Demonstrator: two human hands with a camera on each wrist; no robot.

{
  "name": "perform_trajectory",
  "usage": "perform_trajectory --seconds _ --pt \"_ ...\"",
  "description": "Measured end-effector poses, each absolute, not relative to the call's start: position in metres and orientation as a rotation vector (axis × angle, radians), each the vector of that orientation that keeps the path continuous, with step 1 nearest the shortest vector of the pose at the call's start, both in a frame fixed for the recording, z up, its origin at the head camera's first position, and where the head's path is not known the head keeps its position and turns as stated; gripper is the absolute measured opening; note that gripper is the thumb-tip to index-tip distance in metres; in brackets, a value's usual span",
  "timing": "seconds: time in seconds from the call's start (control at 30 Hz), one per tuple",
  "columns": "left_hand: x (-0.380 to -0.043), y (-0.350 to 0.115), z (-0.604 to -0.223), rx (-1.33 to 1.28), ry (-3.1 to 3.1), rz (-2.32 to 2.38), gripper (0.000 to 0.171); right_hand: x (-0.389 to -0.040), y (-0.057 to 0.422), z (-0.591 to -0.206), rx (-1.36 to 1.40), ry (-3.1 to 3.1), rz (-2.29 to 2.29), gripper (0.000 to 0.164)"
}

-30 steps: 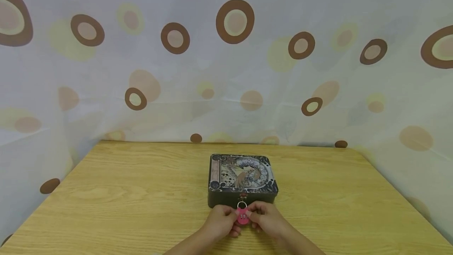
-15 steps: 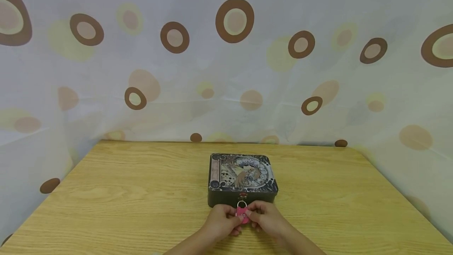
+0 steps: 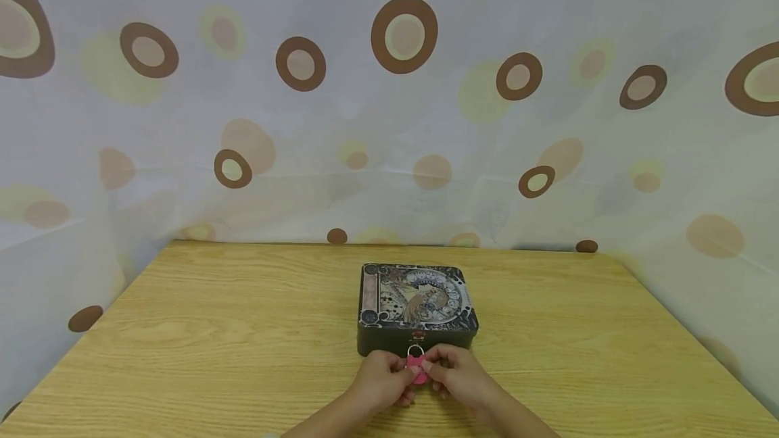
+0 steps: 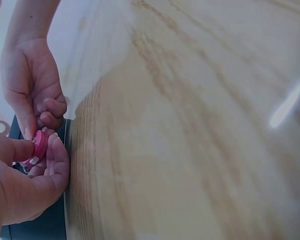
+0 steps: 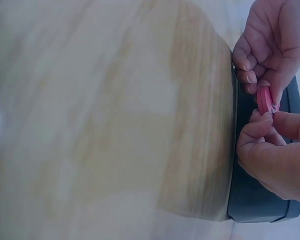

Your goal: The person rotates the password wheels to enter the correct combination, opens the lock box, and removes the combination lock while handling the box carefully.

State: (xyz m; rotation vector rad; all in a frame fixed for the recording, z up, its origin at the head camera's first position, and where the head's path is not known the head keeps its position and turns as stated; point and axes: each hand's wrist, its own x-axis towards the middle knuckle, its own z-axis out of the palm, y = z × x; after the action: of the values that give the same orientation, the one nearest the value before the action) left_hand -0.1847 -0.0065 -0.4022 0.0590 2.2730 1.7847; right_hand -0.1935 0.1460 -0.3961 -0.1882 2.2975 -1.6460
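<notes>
A pink combination padlock with a silver shackle hangs at the red-and-gold clasp on the front of a dark tin box with an illustrated lid. My left hand pinches the padlock from the left, its thumb lying across the number dials. From the other side my right hand pinches the lock body between thumb and fingers. In the left wrist view the pink padlock shows edge-on between both sets of fingertips. The thumbs cover most of the dials.
The box stands on a light wood-grain table, with its front toward me. Behind the table hangs a pale curtain printed with brown and yellow circles.
My left thumb has moved right and over the padlock's front, covering dials that showed a second ago. The right hand and the box stay in place.
</notes>
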Motion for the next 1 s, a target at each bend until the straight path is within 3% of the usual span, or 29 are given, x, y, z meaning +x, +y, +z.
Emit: perform_trajectory --seconds 0.37,1.0 --pt "-0.185 -0.0095 -0.3989 0.02 2.184 1.864 0.025 -0.194 0.1454 -0.3984 -0.186 2.315 -1.645 0.019" --pt "-0.1862 -0.0111 -0.4047 0.124 2.192 1.873 0.012 -0.1938 0.145 -0.3974 -0.228 2.29 -1.668 0.021"
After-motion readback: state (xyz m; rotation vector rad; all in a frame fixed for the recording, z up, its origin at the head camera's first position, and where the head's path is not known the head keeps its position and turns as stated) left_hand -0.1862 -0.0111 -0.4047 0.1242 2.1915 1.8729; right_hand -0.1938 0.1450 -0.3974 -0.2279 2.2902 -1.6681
